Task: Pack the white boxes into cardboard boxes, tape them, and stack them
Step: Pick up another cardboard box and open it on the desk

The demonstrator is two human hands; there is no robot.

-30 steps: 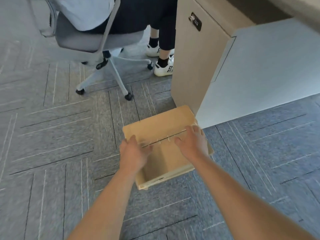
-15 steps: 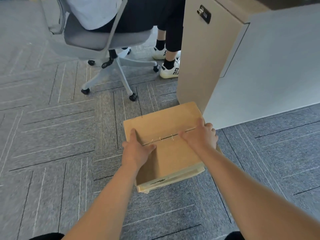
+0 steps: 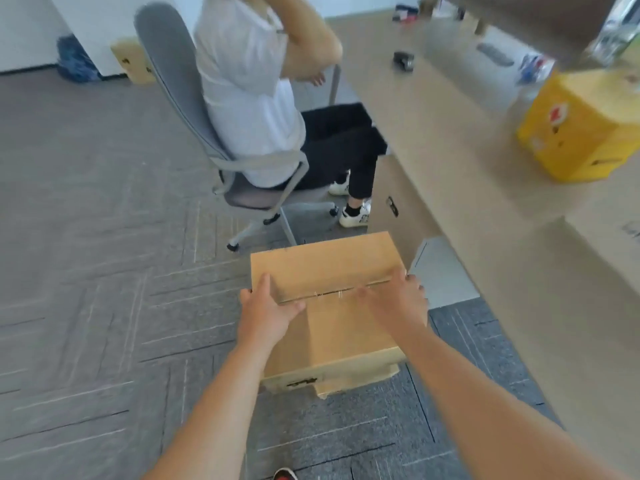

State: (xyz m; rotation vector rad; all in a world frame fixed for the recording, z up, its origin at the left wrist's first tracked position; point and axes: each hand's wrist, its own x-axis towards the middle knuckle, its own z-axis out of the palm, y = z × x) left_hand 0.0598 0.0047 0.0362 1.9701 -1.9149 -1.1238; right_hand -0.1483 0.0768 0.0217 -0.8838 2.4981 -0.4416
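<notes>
Left hand (image 3: 266, 315): fingers (image 3: 263, 287) clasp the cardboard box (image 3: 322, 268) at its nine-o'clock edge.
Right hand (image 3: 398, 306): grips the three-o'clock edge; blurred.
Box: apparently held above the carpet (image 3: 104, 271), table (image 3: 450, 150) at two o'clock.
Advice: keep it level; bottom flaps (image 3: 349, 384) look loose, so support underneath.

One wide-angle camera sits on the person's head and looks forward and steeply down along both forearms. The left hand (image 3: 268, 311), the right hand (image 3: 398, 306) and the cardboard box (image 3: 329, 268) between them lie close, at lower centre. Farther ahead it faces an office chair (image 3: 166, 64) over grey carpet (image 3: 86, 271). A desk (image 3: 450, 140) runs down the right edge, blurred.
</notes>
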